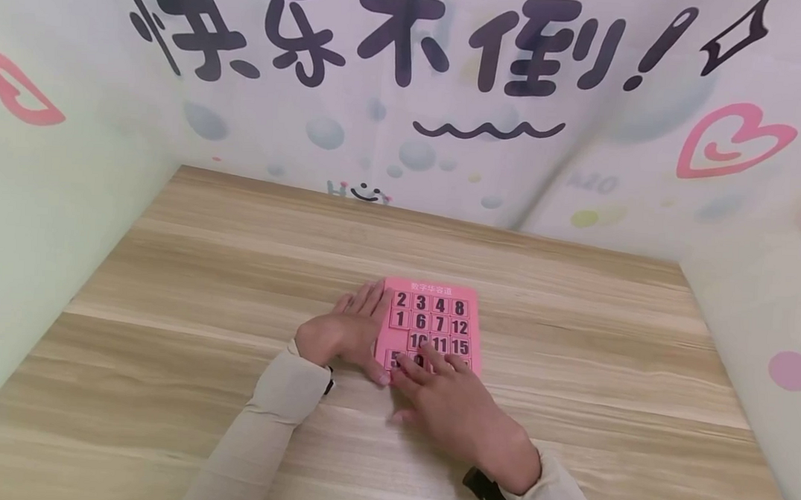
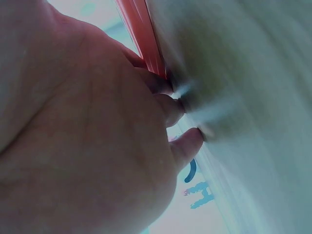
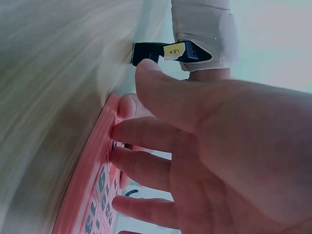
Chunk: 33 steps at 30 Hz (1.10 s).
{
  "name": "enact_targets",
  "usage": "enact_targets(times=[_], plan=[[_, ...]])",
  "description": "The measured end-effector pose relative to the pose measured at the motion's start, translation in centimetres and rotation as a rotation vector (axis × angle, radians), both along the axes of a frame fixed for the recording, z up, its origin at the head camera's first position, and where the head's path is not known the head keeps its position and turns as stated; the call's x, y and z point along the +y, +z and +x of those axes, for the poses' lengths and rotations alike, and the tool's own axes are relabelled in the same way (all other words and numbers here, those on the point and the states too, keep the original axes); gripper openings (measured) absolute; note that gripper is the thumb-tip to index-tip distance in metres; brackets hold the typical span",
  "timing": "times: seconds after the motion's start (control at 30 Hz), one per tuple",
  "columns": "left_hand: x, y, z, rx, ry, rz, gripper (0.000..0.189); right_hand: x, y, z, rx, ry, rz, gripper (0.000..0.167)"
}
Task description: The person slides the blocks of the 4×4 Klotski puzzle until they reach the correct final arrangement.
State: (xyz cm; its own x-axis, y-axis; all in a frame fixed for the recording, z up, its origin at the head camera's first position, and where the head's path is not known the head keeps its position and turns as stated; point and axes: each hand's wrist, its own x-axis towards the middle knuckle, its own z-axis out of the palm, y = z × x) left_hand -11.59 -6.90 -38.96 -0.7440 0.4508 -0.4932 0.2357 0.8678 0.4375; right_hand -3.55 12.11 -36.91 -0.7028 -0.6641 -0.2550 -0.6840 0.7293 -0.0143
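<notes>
A pink number slide puzzle (image 1: 431, 288) lies flat on the wooden table, with black-numbered square tiles in rows. Its third row has a gap at the left end, above the 5 tile (image 1: 393, 358). My left hand (image 1: 346, 333) rests along the puzzle's left side, fingers stretched towards the far corner and thumb at the near left corner. In the left wrist view, some fingertips touch the table beside the pink edge (image 2: 141, 39). My right hand (image 1: 450, 401) reaches over the near edge, its fingertips on the bottom rows, covering some tiles. Its thumb is off the puzzle.
The wooden table (image 1: 572, 324) extends around the puzzle. Behind it hangs a white printed backdrop (image 1: 413, 116) with large black characters and hearts. Pale walls stand at left and right. A dark band (image 1: 487, 492) sits at my right wrist.
</notes>
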Motion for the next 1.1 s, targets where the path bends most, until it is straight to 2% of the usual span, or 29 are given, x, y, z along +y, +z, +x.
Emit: enact_targets(times=[0.77, 1.1], plan=[[0.1, 0.1, 0.0, -0.003, -0.01, -0.004, 0.14, 0.2, -0.4, -0.9, -0.053, -0.041, -0.034, 0.057], [0.1, 0.1, 0.0, 0.006, -0.011, -0.009, 0.139, 0.2, -0.8, -1.4, -0.041, -0.058, -0.039, 0.056]])
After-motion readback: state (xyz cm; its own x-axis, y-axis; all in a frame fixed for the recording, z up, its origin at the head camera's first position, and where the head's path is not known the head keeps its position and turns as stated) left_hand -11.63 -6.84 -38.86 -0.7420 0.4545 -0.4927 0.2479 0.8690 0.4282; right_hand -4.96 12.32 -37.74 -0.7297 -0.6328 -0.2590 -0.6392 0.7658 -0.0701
